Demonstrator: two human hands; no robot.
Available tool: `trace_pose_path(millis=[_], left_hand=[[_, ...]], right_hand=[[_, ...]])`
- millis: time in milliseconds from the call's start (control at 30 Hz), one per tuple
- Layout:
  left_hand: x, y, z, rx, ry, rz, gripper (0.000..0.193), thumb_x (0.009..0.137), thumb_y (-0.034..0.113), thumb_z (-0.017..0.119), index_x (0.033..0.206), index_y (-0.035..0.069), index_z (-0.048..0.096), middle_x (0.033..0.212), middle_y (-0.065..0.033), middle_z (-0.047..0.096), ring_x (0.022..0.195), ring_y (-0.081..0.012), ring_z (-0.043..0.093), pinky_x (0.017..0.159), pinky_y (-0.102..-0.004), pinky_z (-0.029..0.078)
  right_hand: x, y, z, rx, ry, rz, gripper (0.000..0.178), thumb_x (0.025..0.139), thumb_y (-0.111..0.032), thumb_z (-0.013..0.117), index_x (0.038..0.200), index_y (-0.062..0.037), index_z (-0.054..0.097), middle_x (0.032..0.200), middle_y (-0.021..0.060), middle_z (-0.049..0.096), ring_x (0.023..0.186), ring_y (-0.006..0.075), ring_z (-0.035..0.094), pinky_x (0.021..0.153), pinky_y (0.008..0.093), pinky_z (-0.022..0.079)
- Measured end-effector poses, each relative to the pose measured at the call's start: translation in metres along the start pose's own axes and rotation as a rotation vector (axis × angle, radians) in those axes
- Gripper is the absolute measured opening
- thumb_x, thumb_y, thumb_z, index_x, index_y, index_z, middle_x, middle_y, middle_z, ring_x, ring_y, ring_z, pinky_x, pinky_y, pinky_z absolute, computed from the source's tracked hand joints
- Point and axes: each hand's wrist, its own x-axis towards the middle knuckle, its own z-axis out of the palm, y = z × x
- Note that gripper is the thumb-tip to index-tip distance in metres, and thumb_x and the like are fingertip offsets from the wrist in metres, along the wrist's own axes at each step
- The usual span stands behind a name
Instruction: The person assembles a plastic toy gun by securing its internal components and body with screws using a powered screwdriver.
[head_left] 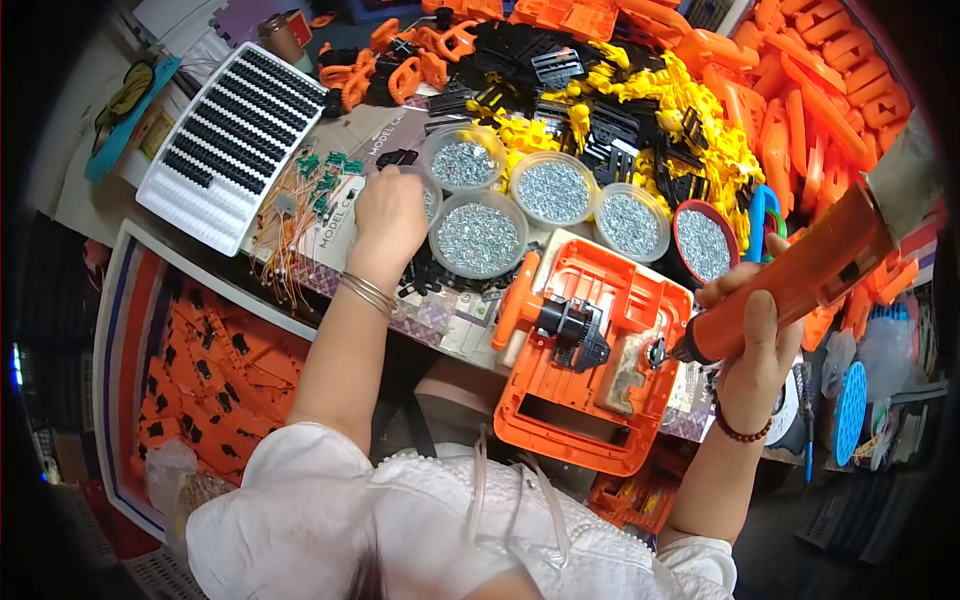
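My right hand (755, 335) is wrapped round an orange electric screwdriver (800, 275), which slants down to the left. Its dark nose is beside the right edge of an orange plastic housing (570, 430) lying open at the table's front. Set in the housing are a black geared mechanism (575, 332) and a small black round part (656, 352). My left hand (390, 212) is at a small clear tub of screws (430, 195), beside some black parts (398, 158). Its fingers are curled and their tips hidden; what they hold cannot be made out.
Several tubs of silver screws (478, 238) stand behind the housing. Beyond them lie heaps of yellow parts (700, 110), black pieces (520, 50) and orange shells (820, 90). At left are a white tray of black parts (235, 135), green-ended wires (320, 180) and a crate's rim (118, 330).
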Motion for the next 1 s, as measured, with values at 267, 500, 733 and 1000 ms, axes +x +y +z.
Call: trace_pose_path(millis=[267,500,733,1000], left_hand=[[0.003,-0.017,0.008,-0.162,-0.044,0.074,0.010,0.075,0.014,0.070,0.079,0.007,0.063,0.085,-0.0091,0.060,0.092,-0.0304,0.056,0.081,-0.0468,0.038],[0.000,-0.012,-0.006,-0.045,0.087,0.081,0.008,0.078,0.014,0.066,0.077,0.007,0.062,0.081,-0.0082,0.058,0.085,-0.0295,0.055,0.077,-0.0455,0.036],[-0.047,0.103,-0.050,-0.489,-0.043,0.915,0.010,0.073,0.008,0.063,0.080,0.004,0.057,0.091,-0.0089,0.055,0.086,-0.0280,0.052,0.078,-0.0417,0.040],[-0.075,0.156,-0.028,-0.786,-0.114,0.951,0.019,0.074,0.007,0.068,0.089,0.003,0.057,0.084,-0.0077,0.049,0.081,-0.0248,0.051,0.074,-0.0361,0.041]], right_hand=[[0.004,-0.005,0.005,0.115,-0.046,0.051,0.058,0.092,-0.026,0.056,0.136,0.0036,0.031,0.091,0.0096,0.057,0.081,0.0166,0.057,0.078,0.0318,0.047],[0.003,-0.009,-0.002,0.075,-0.044,0.046,0.059,0.092,-0.030,0.057,0.134,0.0040,0.033,0.089,0.0099,0.059,0.079,0.0158,0.057,0.077,0.0310,0.048],[-0.013,-0.013,0.007,0.207,0.016,-0.056,0.086,0.086,-0.061,0.052,0.138,0.0025,0.028,0.078,0.0068,0.054,0.064,0.0150,0.055,0.062,0.0293,0.050],[-0.019,-0.013,0.005,0.366,0.028,-0.125,0.092,0.084,-0.066,0.050,0.140,0.0014,0.025,0.077,0.0077,0.054,0.063,0.0179,0.057,0.062,0.0326,0.052]])
